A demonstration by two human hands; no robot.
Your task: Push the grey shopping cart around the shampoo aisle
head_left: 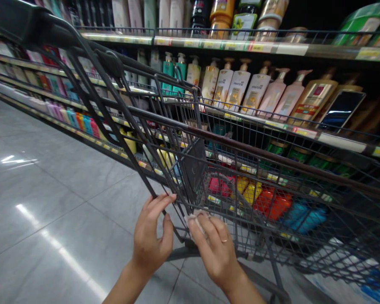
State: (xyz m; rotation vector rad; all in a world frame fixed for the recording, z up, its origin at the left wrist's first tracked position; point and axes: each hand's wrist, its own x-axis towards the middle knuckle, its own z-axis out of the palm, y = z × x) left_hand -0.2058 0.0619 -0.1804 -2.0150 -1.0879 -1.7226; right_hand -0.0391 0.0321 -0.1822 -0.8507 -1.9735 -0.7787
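Note:
A dark grey wire shopping cart [221,141] fills the middle of the head view, its handle end at upper left. At the lower rear frame, my left hand [152,234] curls loosely around a slanted bar, its fingers over the bar and its thumb apart below. To its right, my right hand [213,249] pinches a crumpled pale wipe [198,217] against the lower rear corner of the cart. The fingers partly cover the wipe. A thin ring [224,240] shows on one finger of my right hand.
Behind the cart stand shelves [228,42] of pump bottles [237,88] and jars [220,19]. A dark-screened phone-like device [342,107] rests among the bottles at right. Grey tiled floor [57,211] stretches to the left. White and blue packages [345,270] show at lower right.

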